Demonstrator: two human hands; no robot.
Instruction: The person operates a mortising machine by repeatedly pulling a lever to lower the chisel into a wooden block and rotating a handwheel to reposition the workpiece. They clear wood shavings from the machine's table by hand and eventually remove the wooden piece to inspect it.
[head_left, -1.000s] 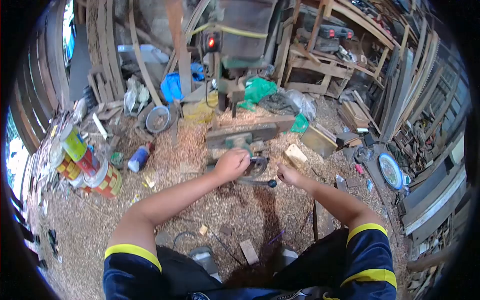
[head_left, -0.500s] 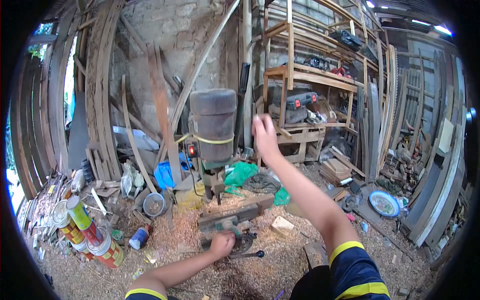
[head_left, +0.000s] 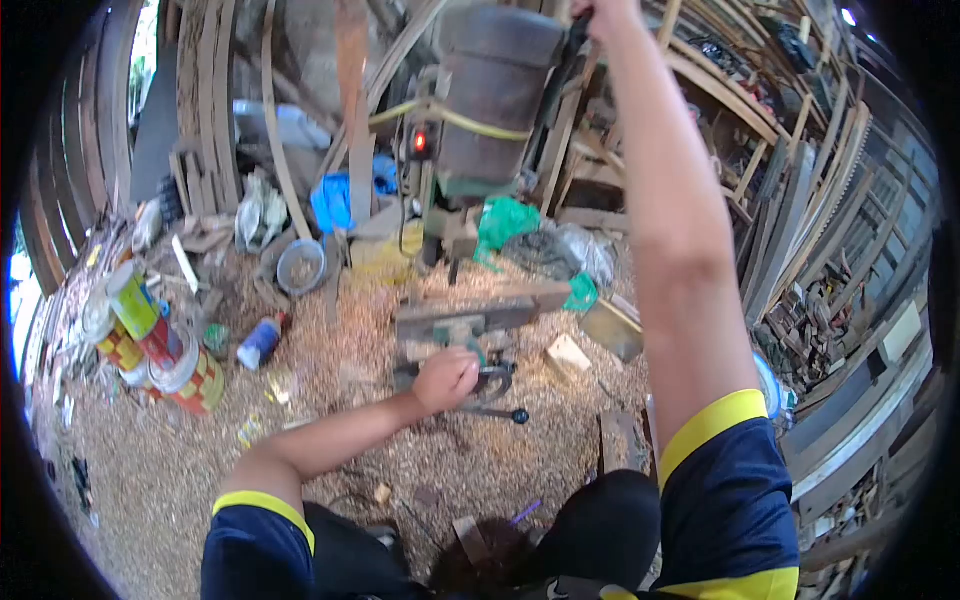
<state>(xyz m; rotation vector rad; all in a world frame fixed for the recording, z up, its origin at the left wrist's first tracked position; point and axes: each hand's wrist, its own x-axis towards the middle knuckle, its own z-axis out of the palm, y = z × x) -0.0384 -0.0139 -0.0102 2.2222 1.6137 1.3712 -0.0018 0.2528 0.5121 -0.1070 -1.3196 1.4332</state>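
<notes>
An upright drilling machine with a dark, barrel-shaped motor housing (head_left: 500,90) stands in front of me, a bit (head_left: 453,272) hanging below its head. Under the bit lies a long wooden piece (head_left: 535,303) along the machine's bed. My left hand (head_left: 447,381) is closed at the handwheel (head_left: 497,383) low on the machine; its exact grip is partly hidden. A lever with a black knob (head_left: 520,416) sticks out just below that hand. Raised at the top edge, my right hand (head_left: 608,20) wraps around the black lever handle (head_left: 577,42) beside the motor housing.
Wood shavings (head_left: 350,460) cover the floor. At left are stacked paint cans (head_left: 185,370), a blue bottle (head_left: 262,342) and a grey bucket (head_left: 302,267). A wood block (head_left: 568,353) lies right of the machine. A red light glows on the switch (head_left: 420,141). Boards lean against the walls.
My right hand has gone from being raised in the air to holding the black lever handle. The view has tilted downward. My left hand stays at the handwheel.
</notes>
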